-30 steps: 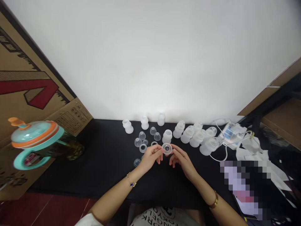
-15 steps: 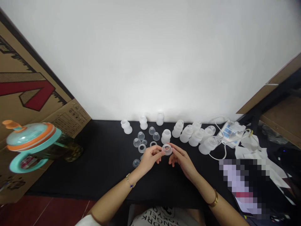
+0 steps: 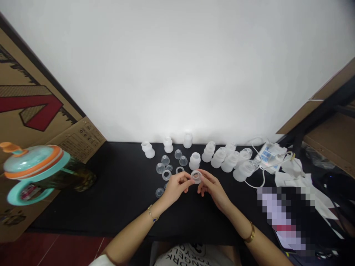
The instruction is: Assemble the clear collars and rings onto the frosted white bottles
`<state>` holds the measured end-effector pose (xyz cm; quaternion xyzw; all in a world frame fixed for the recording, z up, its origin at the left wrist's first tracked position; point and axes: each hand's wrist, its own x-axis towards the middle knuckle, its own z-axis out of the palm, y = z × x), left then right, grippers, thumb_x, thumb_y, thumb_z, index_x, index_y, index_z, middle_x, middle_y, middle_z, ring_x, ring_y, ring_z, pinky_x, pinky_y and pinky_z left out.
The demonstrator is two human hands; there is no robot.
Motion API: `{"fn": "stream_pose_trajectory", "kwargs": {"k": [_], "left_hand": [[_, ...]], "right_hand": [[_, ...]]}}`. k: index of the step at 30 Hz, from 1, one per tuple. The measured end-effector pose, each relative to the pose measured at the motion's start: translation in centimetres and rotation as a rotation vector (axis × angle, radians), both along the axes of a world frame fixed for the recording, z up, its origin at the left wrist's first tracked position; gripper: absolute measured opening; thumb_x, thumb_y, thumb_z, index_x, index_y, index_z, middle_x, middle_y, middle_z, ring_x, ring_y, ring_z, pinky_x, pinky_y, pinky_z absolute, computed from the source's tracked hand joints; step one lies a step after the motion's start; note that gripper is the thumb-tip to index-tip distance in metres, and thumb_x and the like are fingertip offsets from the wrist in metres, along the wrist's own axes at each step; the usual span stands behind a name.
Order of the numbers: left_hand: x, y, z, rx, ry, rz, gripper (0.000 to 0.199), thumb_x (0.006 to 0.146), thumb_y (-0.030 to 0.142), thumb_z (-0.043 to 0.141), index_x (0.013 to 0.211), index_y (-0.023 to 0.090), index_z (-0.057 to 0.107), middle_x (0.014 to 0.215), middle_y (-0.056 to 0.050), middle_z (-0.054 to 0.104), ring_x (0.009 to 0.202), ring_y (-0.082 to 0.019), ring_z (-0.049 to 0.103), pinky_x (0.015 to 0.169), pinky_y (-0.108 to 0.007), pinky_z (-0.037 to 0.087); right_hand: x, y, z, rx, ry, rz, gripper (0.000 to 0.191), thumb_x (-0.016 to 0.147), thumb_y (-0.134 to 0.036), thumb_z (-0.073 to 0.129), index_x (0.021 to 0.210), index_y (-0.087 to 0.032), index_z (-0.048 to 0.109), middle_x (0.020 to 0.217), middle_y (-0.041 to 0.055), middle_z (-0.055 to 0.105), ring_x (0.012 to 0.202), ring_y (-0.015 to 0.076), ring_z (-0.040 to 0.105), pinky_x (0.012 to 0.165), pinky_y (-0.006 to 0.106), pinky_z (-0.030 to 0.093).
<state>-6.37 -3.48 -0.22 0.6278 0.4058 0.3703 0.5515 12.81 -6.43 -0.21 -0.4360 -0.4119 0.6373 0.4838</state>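
Note:
Between my two hands is a translucent bottle collar ring (image 3: 196, 177), held above the black table. My left hand (image 3: 177, 186) pinches its left edge with thumb and fingers. From the other side, my right hand (image 3: 213, 186) grips the right edge. Just beyond the ring stands an open white bottle (image 3: 195, 161). To the left lie several clear domed caps (image 3: 165, 160) and loose rings (image 3: 166, 174); my left hand partly covers some small pieces. Whether a nipple sits inside the held ring, I cannot tell.
Three more open white bottles (image 3: 168, 144) stand near the wall. Several capped bottles (image 3: 230, 162) are grouped at right, beside cables and a white-blue package (image 3: 267, 157). A large teal-lidded drinking jug (image 3: 36, 162) stands left by a cardboard box (image 3: 91, 135). A pixelated flat object (image 3: 288, 218) lies at right.
The view has shifted slightly. Both hands keep hold of the ring in about the same place, and it appears tilted a little differently.

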Motion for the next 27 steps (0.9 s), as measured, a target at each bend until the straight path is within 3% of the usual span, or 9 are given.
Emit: {"fn": "stream_pose_trajectory", "kwargs": {"k": [4, 11, 18, 27], "left_hand": [[0.0, -0.4, 0.1, 0.101, 0.112, -0.011, 0.028, 0.088, 0.046, 0.07, 0.092, 0.018, 0.071, 0.054, 0.005, 0.059, 0.05, -0.01, 0.054, 0.056, -0.021, 0.04], [0.2, -1.0, 0.2, 0.175, 0.172, -0.019, 0.028, 0.093, 0.046, 0.063, 0.099, 0.02, 0.072, 0.056, 0.005, 0.06, 0.052, -0.011, 0.056, 0.058, -0.023, 0.042], [0.1, -1.1, 0.2, 0.194, 0.205, 0.021, 0.031, 0.093, 0.048, 0.063, 0.106, 0.021, 0.072, 0.06, 0.004, 0.065, 0.054, -0.013, 0.058, 0.06, -0.024, 0.044], [0.0, -1.2, -0.3, 0.304, 0.233, 0.089, 0.029, 0.095, 0.034, 0.061, 0.12, 0.025, 0.072, 0.066, 0.003, 0.068, 0.059, -0.014, 0.062, 0.062, -0.024, 0.045]], "right_hand": [[0.0, 0.0, -0.6, 0.092, -0.104, 0.006, 0.051, 0.081, -0.046, 0.078, 0.123, -0.021, 0.068, 0.093, 0.0051, 0.07, 0.06, 0.0139, 0.062, 0.049, 0.025, 0.046], [-0.2, -0.5, -0.3, 0.214, -0.308, -0.003, 0.046, 0.091, -0.047, 0.067, 0.129, -0.022, 0.065, 0.089, 0.0029, 0.069, 0.065, 0.0145, 0.061, 0.056, 0.027, 0.048], [-0.2, -0.2, -0.3, 0.212, -0.187, 0.0, 0.054, 0.089, -0.055, 0.066, 0.132, -0.021, 0.065, 0.075, 0.0018, 0.064, 0.062, 0.0177, 0.061, 0.052, 0.028, 0.048], [0.2, -0.2, -1.2, 0.296, -0.222, 0.02, 0.051, 0.093, -0.049, 0.065, 0.138, -0.026, 0.062, 0.087, 0.0043, 0.07, 0.067, 0.0177, 0.063, 0.056, 0.03, 0.049]]}}
